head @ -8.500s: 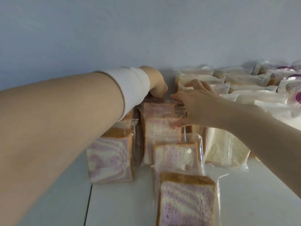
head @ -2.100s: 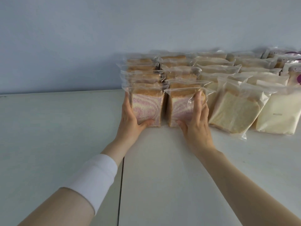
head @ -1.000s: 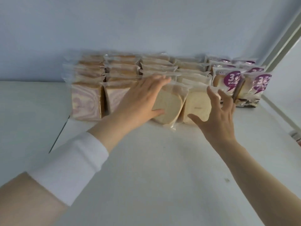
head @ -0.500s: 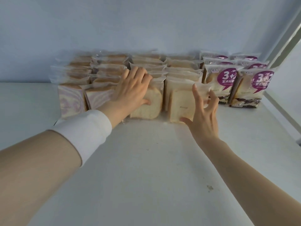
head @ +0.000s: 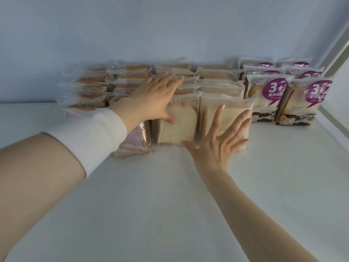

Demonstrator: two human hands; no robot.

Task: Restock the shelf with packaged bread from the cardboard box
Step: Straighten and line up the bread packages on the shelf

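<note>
Rows of packaged bread stand against the back wall on the white shelf (head: 170, 205). My left hand (head: 153, 99) lies with straight fingers over the top of a plain white bread pack (head: 179, 125), its thumb on the pack's front. My right hand (head: 221, 140) presses flat, fingers spread, against the front of the neighbouring plain bread pack (head: 211, 108). Purple-swirl bread packs (head: 134, 142) stand to the left, partly hidden by my left arm. The cardboard box is out of view.
Printed purple-and-white bread packs (head: 268, 99) stand in rows at the right end, close to the shelf's side frame (head: 338, 44). A blue-grey wall (head: 170, 31) closes the back. The shelf runs bare in front and to the left.
Both hands shifted from the purple-swirl packs rightward to the plain white packs. In the last half second my right hand flattened fully against its pack and the front packs stand more upright.
</note>
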